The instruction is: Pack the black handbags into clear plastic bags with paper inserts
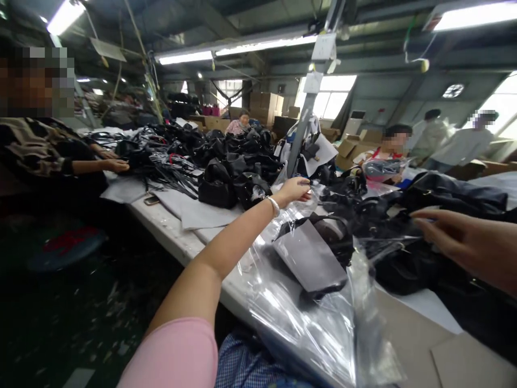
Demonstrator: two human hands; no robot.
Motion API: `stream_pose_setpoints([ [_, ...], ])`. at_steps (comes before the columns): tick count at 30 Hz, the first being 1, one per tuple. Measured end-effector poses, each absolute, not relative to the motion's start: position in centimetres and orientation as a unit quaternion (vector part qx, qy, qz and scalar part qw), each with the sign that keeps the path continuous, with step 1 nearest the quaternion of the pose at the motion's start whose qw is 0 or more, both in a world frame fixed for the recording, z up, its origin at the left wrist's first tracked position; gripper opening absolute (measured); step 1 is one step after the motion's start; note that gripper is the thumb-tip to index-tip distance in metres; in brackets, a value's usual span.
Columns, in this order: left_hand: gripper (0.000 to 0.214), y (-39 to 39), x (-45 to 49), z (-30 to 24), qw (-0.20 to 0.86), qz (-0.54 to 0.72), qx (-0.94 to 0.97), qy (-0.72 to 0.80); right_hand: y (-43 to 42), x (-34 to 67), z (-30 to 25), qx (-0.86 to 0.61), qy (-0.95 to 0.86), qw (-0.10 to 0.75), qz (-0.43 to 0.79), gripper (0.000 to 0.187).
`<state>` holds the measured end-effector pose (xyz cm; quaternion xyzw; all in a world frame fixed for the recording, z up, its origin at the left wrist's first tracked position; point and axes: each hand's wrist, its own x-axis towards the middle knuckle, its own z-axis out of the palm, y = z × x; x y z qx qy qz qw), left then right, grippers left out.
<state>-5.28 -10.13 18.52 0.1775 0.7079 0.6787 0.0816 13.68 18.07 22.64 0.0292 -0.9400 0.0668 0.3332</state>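
Note:
My left hand (pixel 294 189) is stretched out over the long white table (pixel 169 226), its fingers pinched on the far edge of a clear plastic bag (pixel 315 318). A bead bracelet sits on that wrist. Inside the bag lies a black handbag with a grey card insert (pixel 309 258). My right hand (pixel 456 237) comes in from the right, fingers pressed on the bag's plastic above another black handbag (pixel 404 269).
A big heap of black handbags (pixel 226 161) and straps covers the table beyond. A person on the left rests a hand (pixel 117 166) on the table. Other workers sit or stand at the back right. A grey pole (pixel 305 116) rises mid-table. A cardboard sheet (pixel 464 361) lies near right.

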Motion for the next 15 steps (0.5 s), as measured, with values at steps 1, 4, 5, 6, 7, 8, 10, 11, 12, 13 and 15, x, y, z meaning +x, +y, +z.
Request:
stream_pose_setpoints([
  [1,0.038,-10.2,-5.5,18.2,0.082,0.684,0.180,0.702,17.4,13.6,22.9,0.058,-0.934,0.352,0.034,0.046],
  [4,0.046,-10.9,-6.1,17.7,0.076,0.700,0.188,0.685,14.8,12.2,23.8,0.192,-0.915,0.353,0.009,0.036],
  [5,0.046,-11.1,-6.4,17.5,0.071,0.706,0.189,0.679,14.0,11.3,24.0,0.217,-0.918,0.331,0.025,0.034],
  [6,0.045,-11.4,-6.6,17.4,0.066,0.712,0.189,0.673,13.3,10.3,24.0,0.219,-0.929,0.294,0.053,0.034],
  [7,0.045,-11.7,-6.8,17.3,0.063,0.718,0.189,0.667,12.7,9.3,23.9,0.203,-0.944,0.241,0.094,0.035],
  [8,0.044,-11.9,-7.0,17.1,0.060,0.725,0.190,0.660,12.2,8.2,23.7,0.173,-0.958,0.172,0.147,0.038],
  [10,0.045,-12.4,-7.3,16.6,0.057,0.738,0.197,0.643,11.7,6.2,23.1,0.096,-0.961,0.014,0.258,0.042],
  [11,0.045,-12.7,-7.5,16.4,0.056,0.745,0.203,0.633,11.5,5.4,22.7,0.064,-0.953,-0.050,0.292,0.043],
  [12,0.047,-13.0,-7.6,16.1,0.056,0.752,0.210,0.622,11.3,4.7,22.4,0.044,-0.949,-0.099,0.295,0.044],
  [13,0.049,-13.4,-7.6,15.7,0.059,0.759,0.219,0.611,11.1,4.0,22.2,0.040,-0.953,-0.135,0.269,0.044],
  [15,0.054,-14.1,-7.0,14.4,0.049,0.780,0.240,0.576,10.5,3.0,21.8,0.086,-0.962,-0.197,0.168,0.040],
])
